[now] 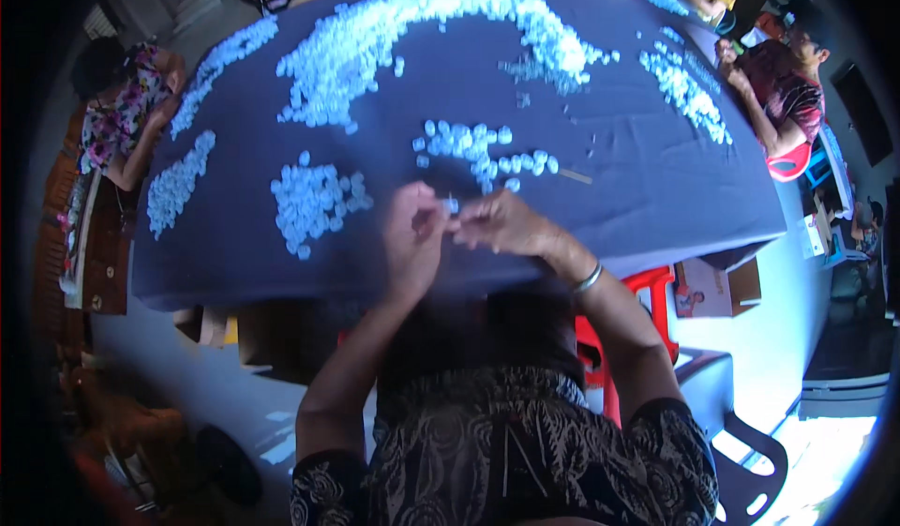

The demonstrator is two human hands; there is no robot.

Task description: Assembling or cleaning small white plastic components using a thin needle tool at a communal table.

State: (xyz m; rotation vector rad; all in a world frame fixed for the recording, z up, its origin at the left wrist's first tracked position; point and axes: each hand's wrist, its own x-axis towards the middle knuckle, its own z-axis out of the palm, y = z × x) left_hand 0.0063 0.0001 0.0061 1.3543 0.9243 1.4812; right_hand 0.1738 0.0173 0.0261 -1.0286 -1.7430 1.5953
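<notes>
My left hand [415, 237] and my right hand [509, 221] meet over the near edge of the dark-covered table. A small pale plastic-looking piece [451, 205] sits between their fingertips, both hands pinching at it; its exact kind is too small to tell. A bracelet circles my right wrist. Just beyond my hands lies a loose scatter of similar pale pieces [459, 140]. To the left of my left hand is a denser pile of them [309, 202]. A thin, light-coloured stick [576, 177] lies to the right of the scatter.
A large curved heap of pale pieces [352, 52] spans the table's far half. Smaller piles lie along the left [180, 184] and right [689, 95] sides. People sit around the table [647, 217]. Red stools and a cardboard box [741, 287] stand below its near right edge.
</notes>
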